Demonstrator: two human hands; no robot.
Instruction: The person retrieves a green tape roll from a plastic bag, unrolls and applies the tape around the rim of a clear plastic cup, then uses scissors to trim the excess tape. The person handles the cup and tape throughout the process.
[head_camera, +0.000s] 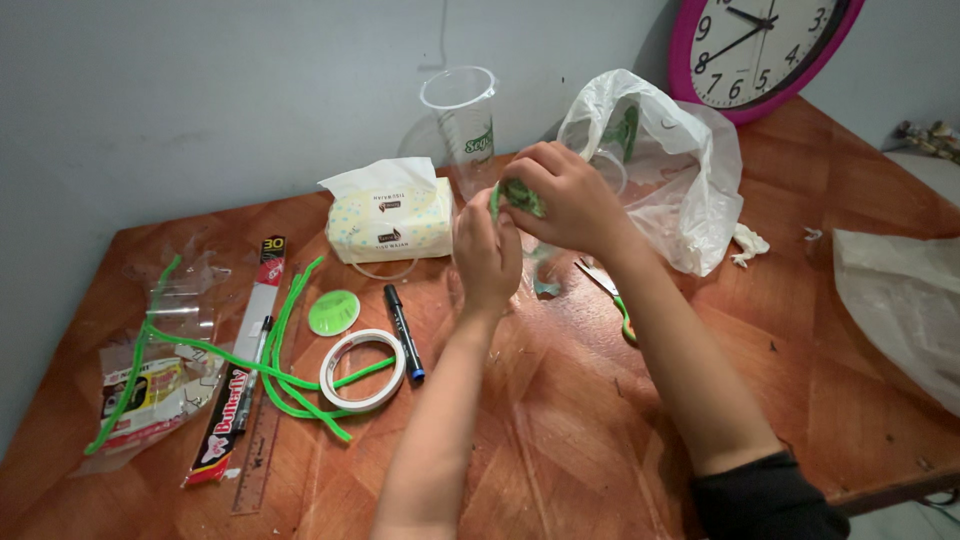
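Head view, looking down on a wooden bench (600, 420): at the far left lies a crumpled clear wrapper (160, 385) with green pipe cleaners (285, 385) trailing across it, then a ruler in its long packet (240, 385), a small round green disc (334, 312), a roll of white tape (362, 370) and a black marker (404, 332) with a blue cap. Behind these, near the wall, sits a tissue pack (392, 222) with a sheet sticking up, and just beside it stands an upright clear plastic cup (462, 125). At the middle, the left hand (487, 255) and the right hand (560, 200) meet above the bench, both sets of fingers pinched closed on a small green piece (520, 197) held between them; what the piece is cannot be told. A second clear cup seems to stand under the hands, though it is mostly hidden. Just right of the hands lie scissors (610, 295) with a green handle, partly hidden by the right forearm. Behind them slumps a white plastic bag (690, 190), a pink-rimmed clock (760, 50) leans against the wall, and another sheet of pale plastic (900, 300) lies at the far right edge.
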